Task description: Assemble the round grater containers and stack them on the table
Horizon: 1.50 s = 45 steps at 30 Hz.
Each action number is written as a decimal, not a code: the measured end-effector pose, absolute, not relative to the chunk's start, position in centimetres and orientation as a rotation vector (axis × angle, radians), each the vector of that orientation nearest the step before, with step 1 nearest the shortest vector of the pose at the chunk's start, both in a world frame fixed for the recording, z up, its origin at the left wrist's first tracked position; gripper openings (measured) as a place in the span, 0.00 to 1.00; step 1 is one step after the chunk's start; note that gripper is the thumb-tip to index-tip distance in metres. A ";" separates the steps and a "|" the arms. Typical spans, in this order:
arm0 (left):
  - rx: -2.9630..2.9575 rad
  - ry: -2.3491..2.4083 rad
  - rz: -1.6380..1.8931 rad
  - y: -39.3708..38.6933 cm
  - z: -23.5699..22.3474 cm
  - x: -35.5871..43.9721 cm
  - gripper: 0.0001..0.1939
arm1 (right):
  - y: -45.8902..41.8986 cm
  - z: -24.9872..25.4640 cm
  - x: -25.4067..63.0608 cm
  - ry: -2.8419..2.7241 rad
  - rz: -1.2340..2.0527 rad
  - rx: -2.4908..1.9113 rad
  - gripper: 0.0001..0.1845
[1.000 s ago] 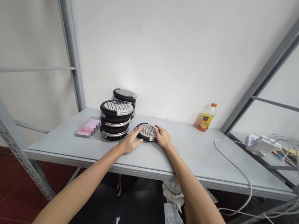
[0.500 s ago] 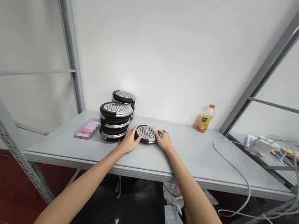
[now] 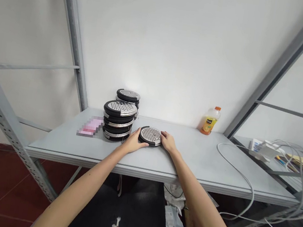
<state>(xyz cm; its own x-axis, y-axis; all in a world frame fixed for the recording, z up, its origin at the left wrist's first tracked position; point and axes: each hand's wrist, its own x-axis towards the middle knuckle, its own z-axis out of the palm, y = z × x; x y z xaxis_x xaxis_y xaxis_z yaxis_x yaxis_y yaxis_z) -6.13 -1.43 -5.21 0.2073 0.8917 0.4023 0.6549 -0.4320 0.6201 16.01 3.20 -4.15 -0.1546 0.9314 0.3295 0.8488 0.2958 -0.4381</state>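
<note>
A round black disc with a perforated metal top (image 3: 150,135) lies flat on the grey table (image 3: 189,164). My left hand (image 3: 132,143) cups its left edge, fingers curled against the rim. On the other side my right hand (image 3: 167,141) grips its right edge. Just left of the disc stands a stack of several like discs (image 3: 118,120), and a second stack (image 3: 128,97) rises behind it near the wall.
A pink blurred patch (image 3: 90,127) lies left of the stacks. An orange juice bottle (image 3: 209,120) stands at the back by the wall. A white cable (image 3: 240,176) loops over the right side. Grey shelf posts (image 3: 74,37) frame the table.
Both hands slid from on top of the disc down to its two edges. The camera view shifted slightly.
</note>
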 end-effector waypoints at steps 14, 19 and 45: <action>2.283 1.472 0.927 -2.5 -4.5 -6.3 0.36 | 3.3 -3.9 15.6 -2.108 0.158 -1.570 0.18; 2.295 1.474 0.886 -2.5 -4.6 -6.0 0.40 | 3.8 -4.4 15.7 -2.047 0.263 -1.549 0.19; 1.817 1.046 1.413 -1.8 -4.3 -6.2 0.29 | 2.7 -3.8 15.9 -1.607 0.977 -0.839 0.40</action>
<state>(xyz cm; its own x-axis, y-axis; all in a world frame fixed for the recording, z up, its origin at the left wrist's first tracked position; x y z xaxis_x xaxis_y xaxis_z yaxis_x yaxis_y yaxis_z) -6.17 -1.76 -4.30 0.1210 0.8620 0.4922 0.2187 -0.5068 0.8338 15.88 2.66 -3.78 -0.2256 0.8862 0.4047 0.0484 0.4251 -0.9039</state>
